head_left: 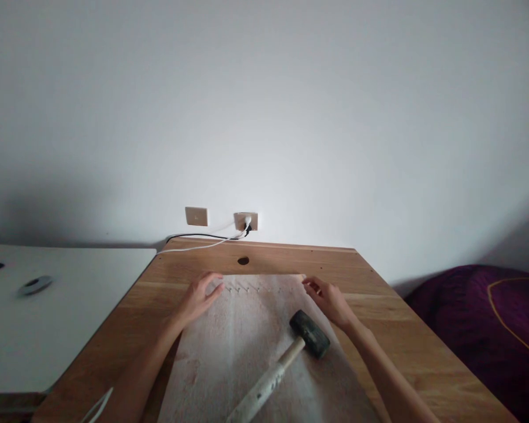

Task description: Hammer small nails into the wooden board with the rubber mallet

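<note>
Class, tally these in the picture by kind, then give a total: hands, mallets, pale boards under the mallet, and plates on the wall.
Hands: 2 (left hand, right hand)
Mallet: 1
Pale board: 1
Wall plates: 2 (left plate, right plate)
Total: 6

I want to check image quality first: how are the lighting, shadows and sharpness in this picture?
Head view: soft light, brightest around the middle of the wall; head view: soft shadows low on that wall, left and right; head view: the small pins on the board look soft, too small for detail, while the mallet is clearer.
</note>
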A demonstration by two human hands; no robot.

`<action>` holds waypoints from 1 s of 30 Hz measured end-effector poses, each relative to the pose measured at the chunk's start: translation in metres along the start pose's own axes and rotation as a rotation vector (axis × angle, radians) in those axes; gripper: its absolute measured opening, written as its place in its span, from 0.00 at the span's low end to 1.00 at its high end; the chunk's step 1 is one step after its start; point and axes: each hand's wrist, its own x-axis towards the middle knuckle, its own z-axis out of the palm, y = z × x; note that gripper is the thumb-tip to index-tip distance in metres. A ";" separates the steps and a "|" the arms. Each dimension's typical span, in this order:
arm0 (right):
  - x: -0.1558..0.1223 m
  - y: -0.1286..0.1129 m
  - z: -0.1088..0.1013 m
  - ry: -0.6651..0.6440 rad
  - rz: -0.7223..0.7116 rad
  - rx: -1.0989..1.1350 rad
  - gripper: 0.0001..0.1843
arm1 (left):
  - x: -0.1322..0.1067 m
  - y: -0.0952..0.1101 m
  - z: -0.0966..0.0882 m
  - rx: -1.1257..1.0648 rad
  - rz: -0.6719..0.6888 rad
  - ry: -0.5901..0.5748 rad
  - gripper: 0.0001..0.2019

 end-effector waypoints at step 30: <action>0.014 0.022 0.045 0.041 -0.162 -0.053 0.14 | 0.003 0.012 0.016 0.211 0.203 -0.129 0.08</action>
